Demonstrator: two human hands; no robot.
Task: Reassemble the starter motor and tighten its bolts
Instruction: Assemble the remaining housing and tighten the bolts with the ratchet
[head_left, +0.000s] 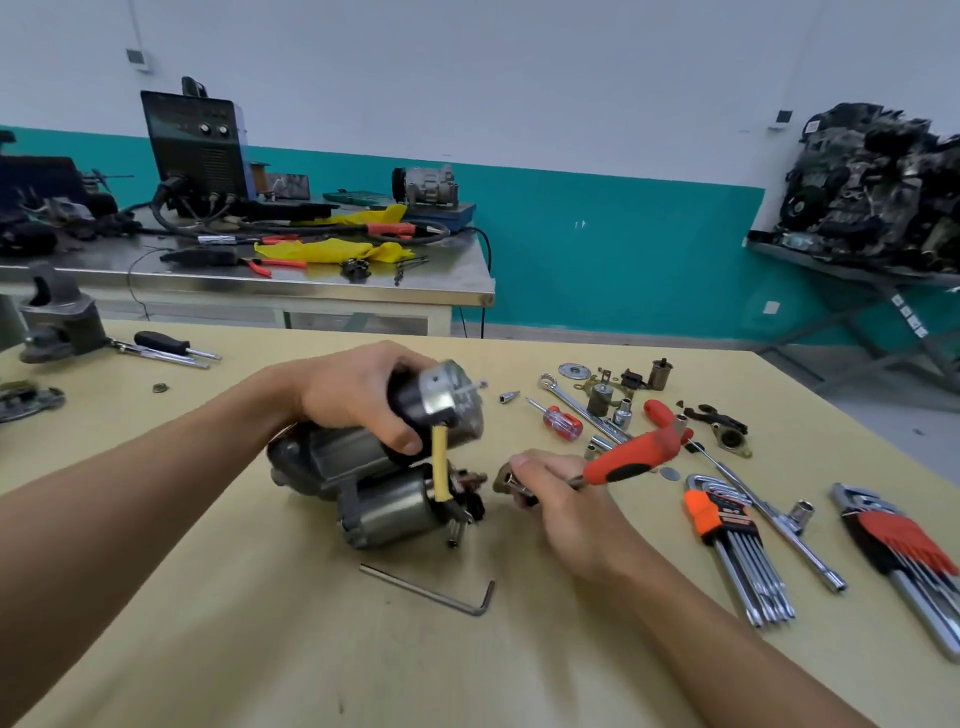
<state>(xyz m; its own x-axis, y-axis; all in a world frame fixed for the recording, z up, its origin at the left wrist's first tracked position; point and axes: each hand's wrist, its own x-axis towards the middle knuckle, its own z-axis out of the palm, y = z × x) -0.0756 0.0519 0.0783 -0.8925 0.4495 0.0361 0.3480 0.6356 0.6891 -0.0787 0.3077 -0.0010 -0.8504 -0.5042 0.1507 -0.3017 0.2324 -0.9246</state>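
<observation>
I see bright, even light with soft shadows, glare along the steel table (270, 283) edge, and wide-angle bending and slight blur toward the frame edges.

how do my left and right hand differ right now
The left hand grips the starter motor by its upper cylinder from above; the right hand pinches the shaft of the orange-handled driver near its tip. The left hand sits higher, the right hand lower beside the motor's terminal end. Both hold something.
</observation>
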